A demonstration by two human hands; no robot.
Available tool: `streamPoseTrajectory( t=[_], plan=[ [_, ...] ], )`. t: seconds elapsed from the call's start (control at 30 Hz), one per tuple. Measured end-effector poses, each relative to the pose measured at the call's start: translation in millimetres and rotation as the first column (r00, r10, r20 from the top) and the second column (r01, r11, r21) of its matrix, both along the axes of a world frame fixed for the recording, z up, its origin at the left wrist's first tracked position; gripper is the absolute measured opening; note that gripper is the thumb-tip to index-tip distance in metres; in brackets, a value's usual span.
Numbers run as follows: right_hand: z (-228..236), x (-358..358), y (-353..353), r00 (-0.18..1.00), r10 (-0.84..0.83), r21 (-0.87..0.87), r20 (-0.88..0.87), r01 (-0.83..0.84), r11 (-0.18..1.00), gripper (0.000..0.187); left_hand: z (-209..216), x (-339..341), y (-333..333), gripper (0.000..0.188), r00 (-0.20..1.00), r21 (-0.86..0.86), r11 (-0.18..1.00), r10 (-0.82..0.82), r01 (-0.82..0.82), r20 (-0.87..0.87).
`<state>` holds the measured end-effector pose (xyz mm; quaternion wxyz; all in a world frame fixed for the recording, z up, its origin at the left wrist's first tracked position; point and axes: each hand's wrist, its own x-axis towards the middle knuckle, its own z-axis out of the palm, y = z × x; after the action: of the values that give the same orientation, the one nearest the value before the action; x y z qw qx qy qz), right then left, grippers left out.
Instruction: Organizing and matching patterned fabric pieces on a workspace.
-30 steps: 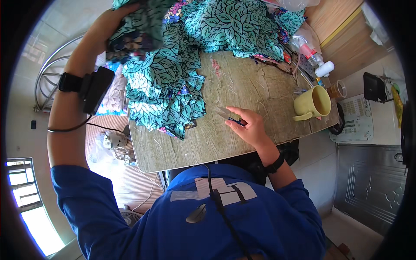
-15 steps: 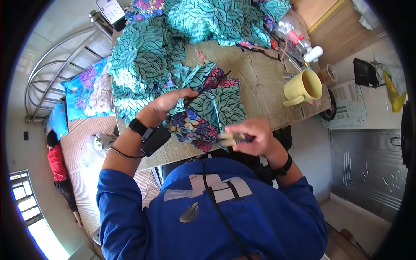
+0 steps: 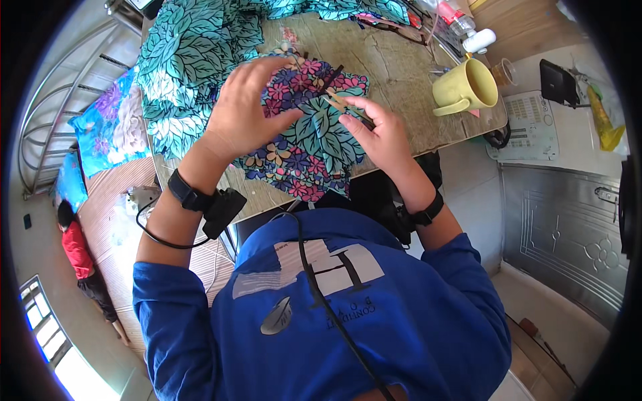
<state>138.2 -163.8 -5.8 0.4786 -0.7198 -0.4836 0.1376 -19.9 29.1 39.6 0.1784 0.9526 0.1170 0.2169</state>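
Observation:
My right hand [image 3: 381,130] is closed around small brass-coloured thread snips [image 3: 338,101]. The blades point up and left, close to a thin dark strip [image 3: 332,78] on the cloth. Beneath both hands lies a fabric piece [image 3: 317,144] with teal leaves and pink, purple and tan flowers, at the table's front edge. My left hand [image 3: 251,107] rests over its left side, fingers stretched out and thumb apart. The fingertips touch or hover at the cloth's upper edge; I cannot tell which.
A heap of teal leaf-print fabric [image 3: 194,60] covers the wooden table's [image 3: 394,73] far left. To the right stand a yellow mug [image 3: 461,87], a clear cup [image 3: 503,72] and a white-capped bottle [image 3: 478,41]. A person in red [image 3: 79,250] is at the far left.
The right hand has moved up with the snips from the cloth's lower right to its upper edge. My left hand has loosened its pinch and spread. The view has shifted slightly.

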Motion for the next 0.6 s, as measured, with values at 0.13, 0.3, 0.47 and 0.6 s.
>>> streamPoseTrajectory(
  t=[0.13,0.3,0.47,0.6],
  plan=[
    [-13.5,0.1,0.7,0.995,-0.07,0.062,-0.067,0.075,0.995,0.037,-5.8,2.2,-17.5,0.023,0.964,-0.003,0.964,-0.267,0.267,-0.003],
    [-1.7,7.5,-3.4,0.971,-0.141,-0.017,-0.193,0.14,0.99,0.036,-19.5,9.9,-62.1,0.019,0.891,-0.097,0.886,-0.454,0.453,0.01],
    [-8.5,9.0,-7.8,0.986,-0.103,0.105,-0.134,0.118,0.987,0.034,-30.9,18.6,-72.4,0.022,0.949,-0.016,0.95,-0.311,0.31,-0.059],
    [-7.9,9.8,-11.5,0.995,-0.092,0.133,-0.039,0.097,0.986,0.035,-30.3,18.8,-55.0,0.022,0.931,-0.29,0.904,-0.354,0.315,-0.092]
  ],
)
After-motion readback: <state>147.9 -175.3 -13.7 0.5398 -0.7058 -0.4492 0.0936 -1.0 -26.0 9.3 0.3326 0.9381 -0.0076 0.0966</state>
